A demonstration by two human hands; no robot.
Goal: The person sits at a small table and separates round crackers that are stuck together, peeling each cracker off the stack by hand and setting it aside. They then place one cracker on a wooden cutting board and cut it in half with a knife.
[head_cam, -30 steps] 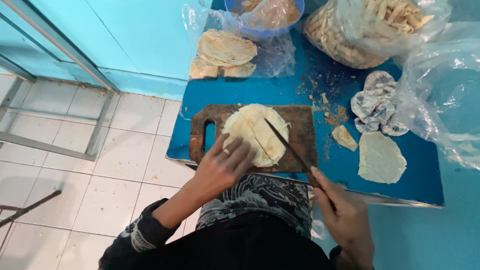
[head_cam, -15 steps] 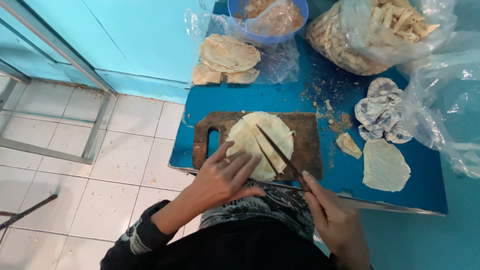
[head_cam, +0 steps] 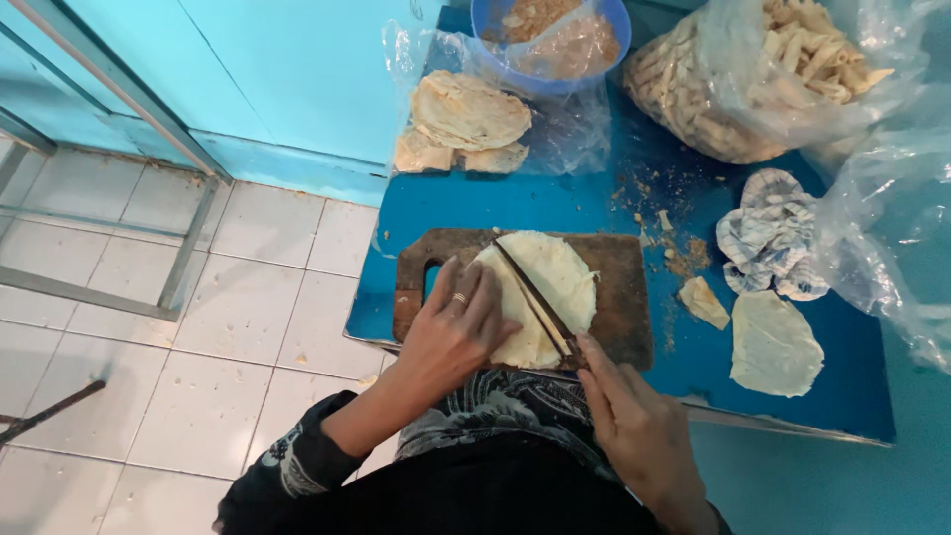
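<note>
While the left hand point(head_cam: 458, 332) lies flat with its fingers spread on the near-left part of a round flatbread point(head_cam: 540, 297), the right hand point(head_cam: 634, 436) is closed around the handle of a knife point(head_cam: 535, 297); a ring sits on one finger of the left hand; the knife's dark blade runs slantwise across the flatbread, from its far-left edge down to the near-right edge where the right hand's fingers meet it; the flatbread rests on a dark wooden cutting board point(head_cam: 624, 287) with a handle slot at its left end, and covers most of the board's middle; the board stands at the near edge of a blue table point(head_cam: 555, 203); to the right of the board, on the table, lie a small scrap of dough point(head_cam: 703, 302) and a larger pale flat piece point(head_cam: 775, 345), the two just apart; beyond them sits a crumpled checked cloth point(head_cam: 768, 233); crumbs are scattered between cloth and board; at the far side, a stack of flatbreads point(head_cam: 466, 119) lies on clear plastic, next to a blue bowl point(head_cam: 550, 40) lined with plastic and holding brown crumbs; at the far right, a clear bag point(head_cam: 763, 79) is full of pale cut strips; white floor tiles point(head_cam: 198, 327) spread to the left.
</note>
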